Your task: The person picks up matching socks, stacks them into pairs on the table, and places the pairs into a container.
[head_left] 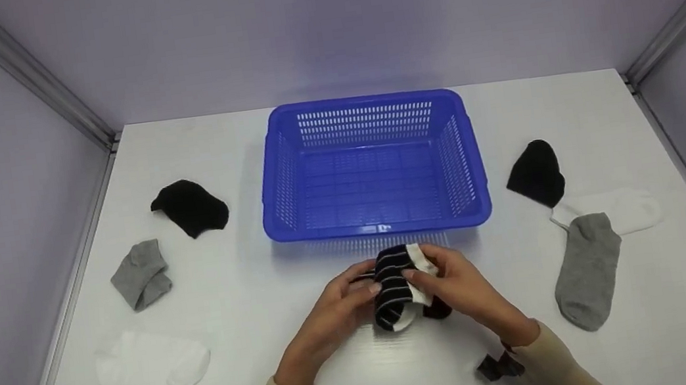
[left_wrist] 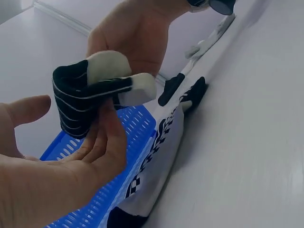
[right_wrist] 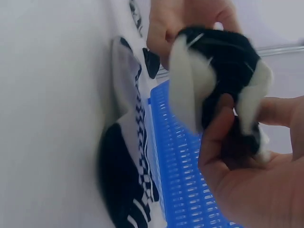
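Both hands hold a folded black sock (head_left: 392, 279) with thin white stripes and a white cuff, just in front of the blue basket. My left hand (head_left: 338, 309) has its fingers curled under the striped part, its thumb close to the near side. With thumb and fingers my right hand (head_left: 465, 286) pinches the white cuff. Below the hands lies a white sock (left_wrist: 164, 156) with a checkered band and black ends, flat on the table in the left wrist view. The hands mostly hide it in the head view.
A blue plastic basket (head_left: 380, 231) stands at the back middle. On the left lie a black sock (head_left: 191, 208), a folded grey sock (head_left: 140, 275) and a white sock (head_left: 152, 362). On the right are a black sock (head_left: 538, 173), a white sock (head_left: 633, 209) and a grey sock (head_left: 589, 273).
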Available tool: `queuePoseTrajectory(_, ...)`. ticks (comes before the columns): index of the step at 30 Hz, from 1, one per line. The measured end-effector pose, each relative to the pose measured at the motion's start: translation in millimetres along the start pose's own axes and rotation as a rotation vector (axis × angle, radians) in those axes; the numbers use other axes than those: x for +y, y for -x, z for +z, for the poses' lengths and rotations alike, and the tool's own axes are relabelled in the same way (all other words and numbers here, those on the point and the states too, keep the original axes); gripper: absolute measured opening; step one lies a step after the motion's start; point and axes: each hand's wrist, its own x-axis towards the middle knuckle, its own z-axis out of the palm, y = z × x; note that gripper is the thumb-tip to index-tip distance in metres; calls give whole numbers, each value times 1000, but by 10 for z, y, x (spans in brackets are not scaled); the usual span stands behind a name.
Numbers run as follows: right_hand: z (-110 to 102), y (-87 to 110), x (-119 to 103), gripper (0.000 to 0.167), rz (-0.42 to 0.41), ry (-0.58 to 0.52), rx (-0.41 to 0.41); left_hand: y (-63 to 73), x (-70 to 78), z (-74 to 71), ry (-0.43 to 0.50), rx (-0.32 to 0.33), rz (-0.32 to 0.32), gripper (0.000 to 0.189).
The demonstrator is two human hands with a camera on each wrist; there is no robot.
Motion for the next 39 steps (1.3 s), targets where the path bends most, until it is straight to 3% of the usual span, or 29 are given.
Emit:
queuePoseTrajectory(4,-8,-4,-20,29,-17,62,28,-11,-3,-15,-65,2,2,59)
queuePoseTrajectory(12,-92,69,-151,26,-48,-35,22,27,65,-76,-396,-20,19,44)
queuePoseTrajectory(18,-191,130,-216,19,-98,-25,101,54,162,-200,-488,8,73,27)
queuePoseTrajectory(24,-275,169,-222,9,-54,251,219,67,195,-337,-494,47,83,33)
queuePoseTrajectory(27,-298,183,-208,9,-29,411,176,79,199,-380,-560,101,83,36)
queuePoseTrajectory(31,-317,171,-161,20,-34,543,83,86,199,-400,-668,166,89,36)
queuePoseTrajectory(35,-331,119,-71,27,-13,621,50,73,196,-387,-744,218,75,41)
queuePoseTrajectory(39,-351,64,20,31,38,670,57,43,189,-366,-760,213,43,40)
